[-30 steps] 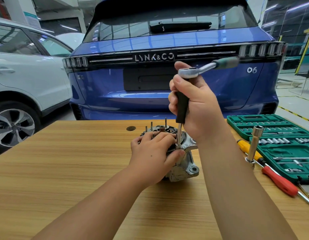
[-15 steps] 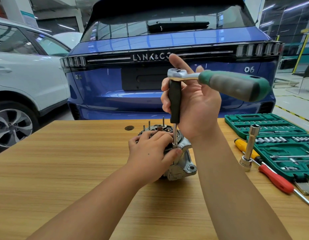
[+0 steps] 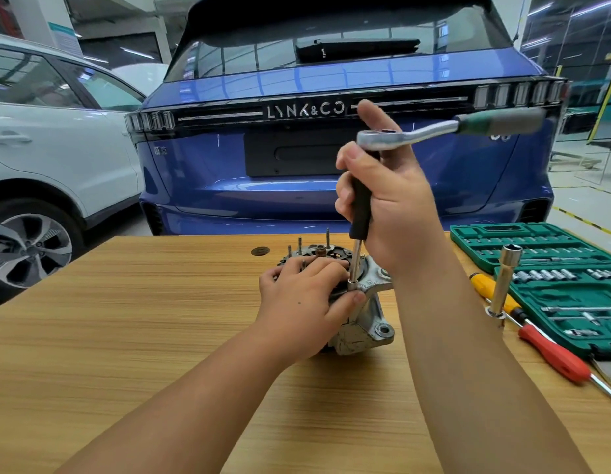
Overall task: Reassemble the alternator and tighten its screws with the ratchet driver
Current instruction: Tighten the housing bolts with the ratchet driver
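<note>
Tightening is under way, as far as the head camera shows. The alternator [image 3: 357, 313] stands on the wooden table [image 3: 126, 336], roughly at its middle, with its housing already closed up enough to take screws. The left hand [image 3: 304, 306] lies over the top of it, fingers curled down around the body and thumb resting just beside the socket, gripping it steady. The right hand [image 3: 389, 203] is wrapped around the black grip of the driver's upright extension [image 3: 360, 206], one finger raised behind the ratchet driver [image 3: 434, 130] head; the green handle sticks out to the right, blurred. The socket at the foot of the shaft sits on a screw [image 3: 353, 286] at the near edge of the housing.

I would judge this one screw to be mid-tightening. Several studs [image 3: 328, 238] poke up bare at the far side of the alternator, so I reckon more fastening remains; how many screws are already tight I cannot tell from here.

To the right lie an open green socket case [image 3: 536, 248], a tall socket [image 3: 504, 278] standing on end, and two screwdrivers, one yellow-handled [image 3: 488, 289] and one red-handled [image 3: 553, 354]. A blue car [image 3: 331, 186] is parked behind the table.
</note>
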{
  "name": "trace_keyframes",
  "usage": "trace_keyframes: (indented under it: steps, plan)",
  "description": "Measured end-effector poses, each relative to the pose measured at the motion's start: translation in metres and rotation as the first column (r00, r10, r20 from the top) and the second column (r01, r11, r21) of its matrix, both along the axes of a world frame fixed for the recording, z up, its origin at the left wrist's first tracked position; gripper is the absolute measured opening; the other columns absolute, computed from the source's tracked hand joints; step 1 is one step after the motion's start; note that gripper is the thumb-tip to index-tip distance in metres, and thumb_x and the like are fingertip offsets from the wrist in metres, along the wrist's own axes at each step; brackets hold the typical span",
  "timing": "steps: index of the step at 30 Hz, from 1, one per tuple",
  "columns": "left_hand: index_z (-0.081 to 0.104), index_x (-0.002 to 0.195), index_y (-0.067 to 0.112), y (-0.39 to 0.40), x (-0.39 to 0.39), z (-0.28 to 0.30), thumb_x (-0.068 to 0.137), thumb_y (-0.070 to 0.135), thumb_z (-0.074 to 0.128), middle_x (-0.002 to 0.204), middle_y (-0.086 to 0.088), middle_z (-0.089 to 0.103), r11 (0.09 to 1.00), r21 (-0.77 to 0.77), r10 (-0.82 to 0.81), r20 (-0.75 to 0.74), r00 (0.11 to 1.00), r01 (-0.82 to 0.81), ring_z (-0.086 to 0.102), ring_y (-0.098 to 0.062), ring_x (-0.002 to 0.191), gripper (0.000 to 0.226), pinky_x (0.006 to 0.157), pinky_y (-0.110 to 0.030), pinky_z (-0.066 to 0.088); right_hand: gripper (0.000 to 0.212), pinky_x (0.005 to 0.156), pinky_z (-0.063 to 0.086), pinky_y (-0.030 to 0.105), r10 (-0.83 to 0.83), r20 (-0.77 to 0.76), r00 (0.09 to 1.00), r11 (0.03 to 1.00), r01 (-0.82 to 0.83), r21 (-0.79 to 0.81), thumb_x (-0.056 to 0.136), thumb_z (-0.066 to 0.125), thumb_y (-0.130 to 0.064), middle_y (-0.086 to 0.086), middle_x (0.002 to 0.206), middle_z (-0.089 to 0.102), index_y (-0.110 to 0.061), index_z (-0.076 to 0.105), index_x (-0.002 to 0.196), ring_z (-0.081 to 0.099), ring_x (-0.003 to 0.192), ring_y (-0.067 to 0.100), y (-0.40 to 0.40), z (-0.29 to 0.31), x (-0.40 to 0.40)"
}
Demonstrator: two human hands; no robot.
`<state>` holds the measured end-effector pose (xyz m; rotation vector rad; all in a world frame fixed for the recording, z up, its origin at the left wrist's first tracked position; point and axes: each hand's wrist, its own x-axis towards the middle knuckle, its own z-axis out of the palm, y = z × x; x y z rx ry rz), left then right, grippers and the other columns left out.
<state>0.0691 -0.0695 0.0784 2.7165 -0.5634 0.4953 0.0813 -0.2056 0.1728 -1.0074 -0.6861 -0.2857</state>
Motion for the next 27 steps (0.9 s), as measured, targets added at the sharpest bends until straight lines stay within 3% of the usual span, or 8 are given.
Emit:
trace_keyframes:
  steps: [3,8,13,17,21,23,26,27]
  plan:
    - [0.039,0.098,0.051,-0.0003,-0.0004,-0.0003,0.090,0.068,0.025,0.138,0.033,0.045,1.000,-0.006,-0.005,0.004,1.000,0.005,0.026,-0.007,0.136,0.023,0.101,-0.036,0.008,0.044,0.051,0.044,0.027,-0.088,0.154,0.984,0.993,0.099,-0.060,0.099,0.055,0.001,0.010,0.087,0.053,-0.031,0.054,0.131,0.047,0.059,0.016,0.0072,-0.0026,-0.0015]
    - [0.036,0.097,0.053,0.0003,-0.0006,-0.0015,0.091,0.067,0.027,0.135,0.034,0.045,1.000,-0.006,-0.004,0.004,1.000,0.004,0.026,-0.006,0.134,0.018,0.098,-0.035,0.008,0.046,0.051,0.042,0.027,0.026,0.090,0.996,0.999,-0.024,-0.027,0.100,0.046,0.004,0.019,0.099,0.044,-0.028,0.061,0.128,0.044,0.060,0.018,0.0071,-0.0038,-0.0022]
    - [0.043,0.101,0.052,-0.0008,0.0005,-0.0006,0.091,0.068,0.026,0.136,0.034,0.044,1.000,0.006,0.002,0.008,1.000,-0.002,0.026,-0.006,0.135,0.026,0.099,-0.036,0.008,0.040,0.055,0.047,0.025,0.253,-0.020,0.967,0.966,-0.251,0.059,0.097,0.038,-0.034,0.013,0.093,0.050,-0.022,0.063,0.126,0.052,0.064,0.017,0.0029,-0.0003,-0.0009]
    - [0.041,0.101,0.053,0.0003,-0.0011,-0.0012,0.096,0.064,0.033,0.135,0.033,0.046,1.000,-0.011,0.004,0.030,1.000,-0.003,0.026,-0.007,0.135,0.015,0.098,-0.034,0.008,0.034,0.052,0.044,0.025,0.136,-0.056,0.989,0.990,-0.137,-0.010,0.094,0.054,-0.034,0.007,0.087,0.056,-0.020,0.060,0.124,0.052,0.059,0.016,0.0069,0.0012,-0.0032]
    - [0.039,0.099,0.051,-0.0013,-0.0017,-0.0006,0.092,0.067,0.027,0.138,0.032,0.045,1.000,-0.002,0.007,0.003,1.000,-0.007,0.024,-0.007,0.138,0.022,0.102,-0.037,0.008,0.014,0.046,0.036,0.024,-0.202,-0.053,0.978,0.978,0.199,-0.053,0.094,0.069,-0.025,-0.003,0.065,0.052,-0.012,0.064,0.094,0.041,0.050,0.013,0.0091,0.0028,-0.0053]
    - [0.039,0.099,0.050,-0.0016,-0.0020,0.0000,0.095,0.065,0.030,0.141,0.031,0.044,1.000,-0.002,0.011,0.003,1.000,-0.011,0.024,-0.009,0.139,0.018,0.104,-0.039,0.009,0.017,0.046,0.036,0.024,-0.271,-0.088,0.958,0.960,0.263,-0.093,0.096,0.068,-0.022,-0.002,0.062,0.050,-0.011,0.061,0.084,0.040,0.049,0.012,0.0064,0.0041,-0.0031]
    - [0.045,0.104,0.049,-0.0014,-0.0019,-0.0006,0.095,0.065,0.031,0.140,0.031,0.044,1.000,0.005,0.016,0.010,1.000,-0.016,0.024,-0.008,0.138,0.024,0.102,-0.037,0.008,0.010,0.051,0.038,0.023,-0.031,-0.098,0.995,0.998,0.025,-0.060,0.098,0.063,-0.017,0.000,0.072,0.055,-0.014,0.062,0.108,0.044,0.054,0.013,0.0029,0.0036,-0.0040]
    - [0.044,0.103,0.049,-0.0014,-0.0019,-0.0005,0.094,0.065,0.030,0.139,0.032,0.044,1.000,0.004,0.015,0.014,1.000,-0.016,0.024,-0.008,0.137,0.023,0.101,-0.036,0.008,0.021,0.052,0.040,0.023,0.041,-0.065,0.997,0.999,-0.043,-0.032,0.098,0.061,-0.011,0.002,0.076,0.055,-0.019,0.061,0.118,0.045,0.056,0.013,0.0037,0.0026,-0.0042]
